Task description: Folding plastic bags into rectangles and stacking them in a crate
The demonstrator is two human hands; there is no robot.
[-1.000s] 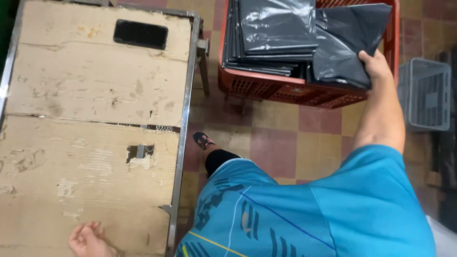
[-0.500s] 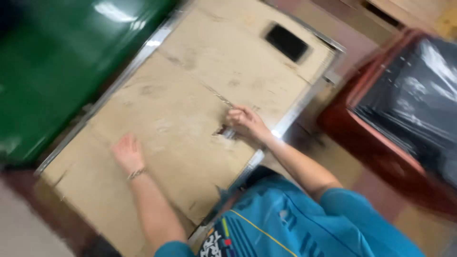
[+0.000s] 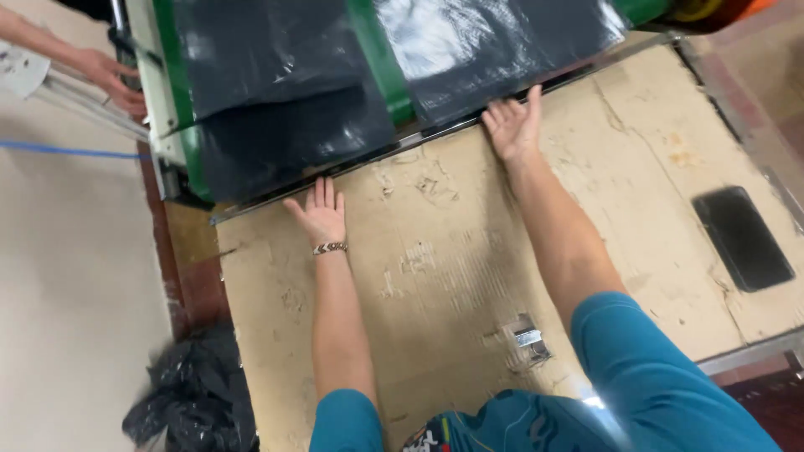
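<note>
Cardboard tabletop (image 3: 469,276) lies bare behind both flat, open-fingered hands, left hand (image 3: 318,213) and right hand (image 3: 512,125), at its far edge beside dark sheets (image 3: 285,125).

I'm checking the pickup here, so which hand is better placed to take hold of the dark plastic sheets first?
Right, probably. The right hand has its fingertips at the edge of the glossy dark sheet. The left hand lies flat on the cardboard tabletop, just short of the matte sheet.

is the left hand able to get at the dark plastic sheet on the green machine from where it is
Probably yes. The left hand lies flat on the cardboard-covered table, fingertips right at the edge where the dark plastic sheet hangs off the green machine. Nothing lies between them.
</note>
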